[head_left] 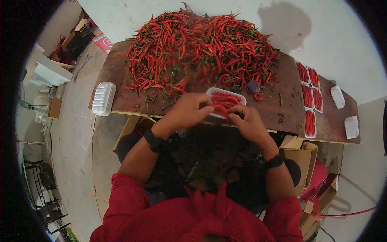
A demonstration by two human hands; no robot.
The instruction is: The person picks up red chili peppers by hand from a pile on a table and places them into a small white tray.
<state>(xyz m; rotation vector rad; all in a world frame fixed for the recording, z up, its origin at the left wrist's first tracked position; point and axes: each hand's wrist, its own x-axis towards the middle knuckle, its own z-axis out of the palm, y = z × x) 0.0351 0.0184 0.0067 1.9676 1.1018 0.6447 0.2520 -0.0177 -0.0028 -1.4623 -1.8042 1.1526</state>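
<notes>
Both hands meet at the near edge of a white tray (pixel 243 98) that holds red chilies (pixel 225 99). My left hand (pixel 187 109) is at the tray's left side, its fingers pinched around a red chili. On the right, my right hand (pixel 248 123) has thumb and fingers closed at the other end of that chili. Behind the tray rises a large heap of red chilies (pixel 165 44) with green stems. A purple object (pixel 253 86) and a curled red chili (pixel 258 97) lie just right of the tray.
Stacked empty white trays (pixel 103 99) stand at the table's left end. Several chili-filled trays (pixel 307 97) are grouped at the right, with two white trays (pixel 338 97) beyond them. Below the brown table (pixel 290 113) is an open cardboard box (pixel 300 155); a wall stands behind.
</notes>
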